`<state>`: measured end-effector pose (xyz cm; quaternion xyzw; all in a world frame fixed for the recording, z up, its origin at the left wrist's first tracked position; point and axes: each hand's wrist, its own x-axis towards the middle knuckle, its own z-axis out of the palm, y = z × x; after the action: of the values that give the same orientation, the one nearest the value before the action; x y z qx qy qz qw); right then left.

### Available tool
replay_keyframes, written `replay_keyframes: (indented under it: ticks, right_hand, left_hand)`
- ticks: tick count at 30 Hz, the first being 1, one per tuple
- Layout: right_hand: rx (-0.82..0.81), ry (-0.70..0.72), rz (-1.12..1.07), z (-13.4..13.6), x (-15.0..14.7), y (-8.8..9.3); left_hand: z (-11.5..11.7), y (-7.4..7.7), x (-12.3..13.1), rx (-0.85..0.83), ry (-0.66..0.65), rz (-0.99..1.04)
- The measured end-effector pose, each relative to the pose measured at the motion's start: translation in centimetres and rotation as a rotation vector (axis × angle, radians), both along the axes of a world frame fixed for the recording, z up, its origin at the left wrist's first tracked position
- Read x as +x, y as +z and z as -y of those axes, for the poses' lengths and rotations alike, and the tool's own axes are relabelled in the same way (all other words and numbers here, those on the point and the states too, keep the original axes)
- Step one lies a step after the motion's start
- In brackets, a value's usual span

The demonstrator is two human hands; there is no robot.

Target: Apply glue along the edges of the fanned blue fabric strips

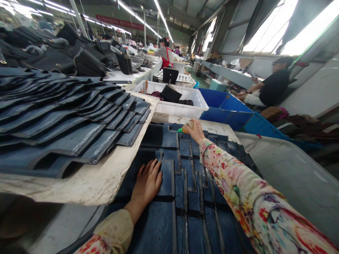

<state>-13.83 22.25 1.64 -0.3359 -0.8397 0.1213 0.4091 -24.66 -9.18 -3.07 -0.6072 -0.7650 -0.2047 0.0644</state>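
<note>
My left hand (147,183) lies flat with fingers stretched out on a dark blue panel (166,176), one of several overlapping blue leather pieces (196,197) spread in front of me. My right hand (196,131) reaches to the far end of these pieces, closed around a small yellowish squeeze bottle (186,127) with a green tip pointing left. Both arms wear floral sleeves.
A raised board (87,183) on the left holds several fanned dark blue pieces (66,120). Beyond stand a white bin (182,102) and blue bins (225,109). A grey tray edge (286,169) lies right. Two other people work in the background.
</note>
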Motion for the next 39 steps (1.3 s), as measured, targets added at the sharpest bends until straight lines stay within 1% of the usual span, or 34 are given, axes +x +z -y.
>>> replay_keyframes:
  ticks: [5, 12, 13, 15, 18, 20, 25, 30, 34, 37, 39]
  right_hand:
    - [-0.056, -0.018, -0.002, -0.3, 0.5, 0.3]
    - [-0.294, 0.041, 0.123, 0.2, 2.9, 1.0]
    - [-0.297, 0.047, 0.122, 0.3, 2.9, 1.0]
    - [-0.247, 0.035, 0.094, 0.4, 2.6, 1.0]
    - [-0.154, -0.019, 0.031, 0.2, 1.5, 0.7]
    - [-0.133, -0.053, 0.002, -0.2, 0.7, 0.4]
    - [-0.158, -0.098, -0.029, -0.7, -0.8, 0.0]
    - [-0.197, -0.113, -0.014, -0.5, -0.6, 0.3]
    - [-0.311, -0.077, 0.096, 0.4, 0.9, 1.3]
    - [-0.471, 0.002, 0.197, 1.6, 2.1, 2.2]
    - [-0.579, 0.050, 0.221, 2.3, 2.7, 2.7]
  left_hand:
    - [0.0, 0.0, 0.0, 0.008, -0.003, 0.001]
    - [0.0, -0.1, 0.0, 0.015, -0.003, -0.002]
    - [0.0, -0.1, 0.0, 0.014, -0.005, -0.003]
    - [0.0, -0.1, 0.0, 0.019, -0.006, -0.008]
    - [0.1, 0.0, 0.0, 0.029, -0.003, -0.013]
    - [0.1, 0.1, 0.0, 0.026, -0.003, -0.017]
    - [0.1, 0.1, 0.1, 0.020, -0.003, -0.016]
    - [0.1, 0.0, 0.0, 0.025, -0.004, -0.011]
    - [0.0, 0.0, 0.0, 0.041, -0.003, -0.004]
    - [0.0, 0.0, 0.0, 0.048, -0.006, 0.001]
    - [0.0, -0.1, 0.0, 0.054, -0.007, 0.004]
